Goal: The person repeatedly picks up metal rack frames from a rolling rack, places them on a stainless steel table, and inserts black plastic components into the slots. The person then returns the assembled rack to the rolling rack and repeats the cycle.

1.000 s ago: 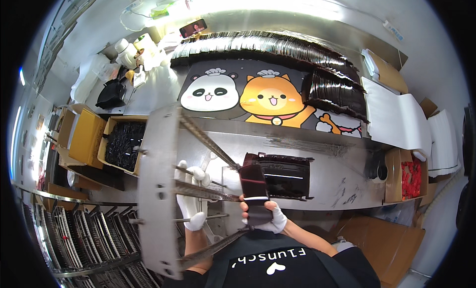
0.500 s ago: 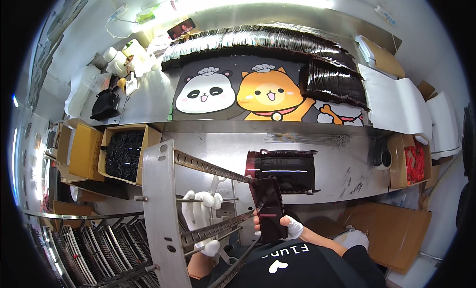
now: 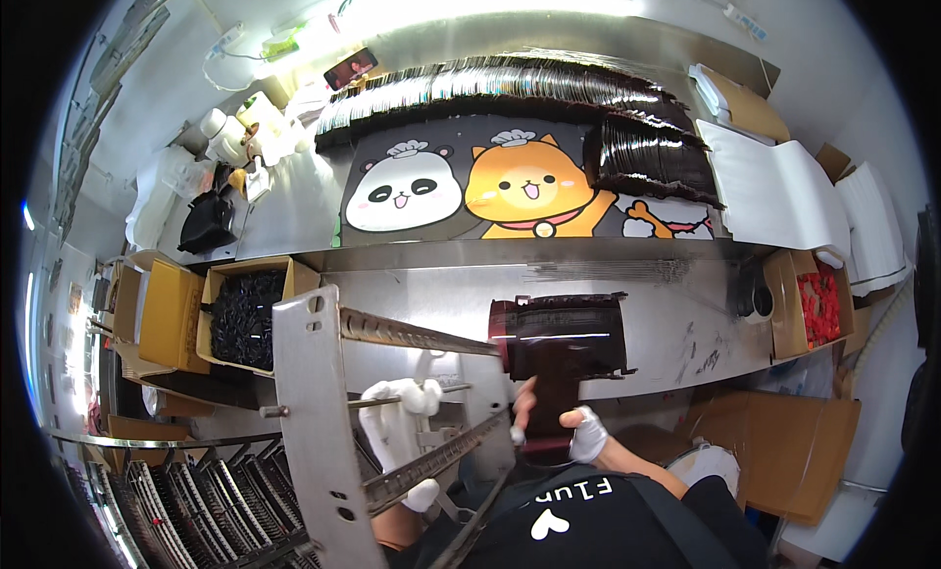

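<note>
My left hand [image 3: 394,430], in a white glove, is closed around a rod of a metal rack [image 3: 312,422] with notched bars, held up in front of me. My right hand [image 3: 588,438], its white glove leaving thumb and fingertips bare, grips a thin dark glossy panel [image 3: 549,404] by its edges. Motion smears the panel, and its far end overlaps a low stack of similar dark panels [image 3: 569,324] on the steel worktop. Just left of the panel are the rack's bars.
A long row of dark thin panels [image 3: 470,98] stands along the back shelf, beside a mat [image 3: 328,211] with cartoon animals. A box of black pieces [image 3: 245,309] is at left, a box of red pieces [image 3: 821,304] at right. More notched racks [image 3: 196,491] fill the lower left.
The panel in my right hand has come out from against the rack's bars and shifted slightly right, toward the stack. My left hand keeps its hold on the rack.
</note>
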A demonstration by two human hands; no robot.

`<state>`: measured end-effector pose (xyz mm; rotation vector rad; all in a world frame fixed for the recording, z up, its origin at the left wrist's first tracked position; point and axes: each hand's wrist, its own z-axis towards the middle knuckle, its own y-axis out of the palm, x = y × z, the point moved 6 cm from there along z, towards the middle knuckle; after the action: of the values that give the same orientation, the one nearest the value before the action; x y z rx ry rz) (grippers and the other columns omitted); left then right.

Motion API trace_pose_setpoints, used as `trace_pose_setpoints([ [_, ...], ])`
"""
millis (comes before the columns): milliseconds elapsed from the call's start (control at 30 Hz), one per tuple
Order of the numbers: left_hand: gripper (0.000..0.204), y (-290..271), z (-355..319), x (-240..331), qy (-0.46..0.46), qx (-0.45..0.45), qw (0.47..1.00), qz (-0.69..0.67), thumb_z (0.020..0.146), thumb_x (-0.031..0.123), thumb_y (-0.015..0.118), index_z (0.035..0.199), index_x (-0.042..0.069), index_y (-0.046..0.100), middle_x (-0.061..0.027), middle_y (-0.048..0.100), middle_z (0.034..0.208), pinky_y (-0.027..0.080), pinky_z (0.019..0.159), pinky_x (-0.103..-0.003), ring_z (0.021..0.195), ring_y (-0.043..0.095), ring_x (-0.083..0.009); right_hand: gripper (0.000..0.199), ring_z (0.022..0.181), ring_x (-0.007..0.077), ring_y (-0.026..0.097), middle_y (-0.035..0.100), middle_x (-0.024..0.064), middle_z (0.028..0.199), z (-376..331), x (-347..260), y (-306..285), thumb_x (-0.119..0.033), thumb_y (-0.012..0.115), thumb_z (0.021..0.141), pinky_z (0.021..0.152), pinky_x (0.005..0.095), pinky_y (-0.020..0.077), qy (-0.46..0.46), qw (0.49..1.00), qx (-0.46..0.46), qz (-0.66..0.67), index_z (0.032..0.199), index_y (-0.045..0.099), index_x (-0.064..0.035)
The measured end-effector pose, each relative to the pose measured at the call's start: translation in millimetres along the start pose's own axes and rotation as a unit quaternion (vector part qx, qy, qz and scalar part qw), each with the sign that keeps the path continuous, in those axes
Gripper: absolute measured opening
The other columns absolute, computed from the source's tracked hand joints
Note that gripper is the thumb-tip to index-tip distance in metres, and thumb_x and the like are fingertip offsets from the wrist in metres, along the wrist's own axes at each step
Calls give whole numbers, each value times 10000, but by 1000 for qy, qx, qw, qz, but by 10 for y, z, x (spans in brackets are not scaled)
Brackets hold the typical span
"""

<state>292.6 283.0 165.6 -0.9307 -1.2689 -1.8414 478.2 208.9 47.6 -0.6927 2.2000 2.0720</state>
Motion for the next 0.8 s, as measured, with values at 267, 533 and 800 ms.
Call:
trace_pose_setpoints([
  [267, 770, -971, 459, -279, 22, 88, 950, 299, 831, 278, 772, 1471, 75, 397, -65, 536, 1077, 484, 815, -364, 838, 518, -211, 604, 1004, 224, 629, 591, 69, 1015, -330, -167, -640, -234, 706, 861, 985, 475, 538, 93, 987, 126, -34, 1381, 493, -13],
  [533, 1230, -2278, 875, -1509, -257, -40, 505, 823, 558, 597, 886, 1561, 106, 372, -209, 580, 1314, 481, 998, -467, 1191, 575, -372, 821, 675, 76, 473, 551, -35, 830, 503, -238, -1520, -712, 490, 980, 667, 273, 457, 139, 903, 270, -302, 1453, 487, -40],
  [800, 650, -1374, 171, -2816, -84, -132, 819, 552, 827, 307, 726, 1408, 86, 537, -265, 577, 1297, 495, 987, -488, 1140, 578, -440, 916, 1339, 476, 501, 522, 378, 1406, 1390, 95, -1558, -621, 537, 973, 1132, 441, 407, 71, 654, 410, -631, 1481, 402, 129],
])
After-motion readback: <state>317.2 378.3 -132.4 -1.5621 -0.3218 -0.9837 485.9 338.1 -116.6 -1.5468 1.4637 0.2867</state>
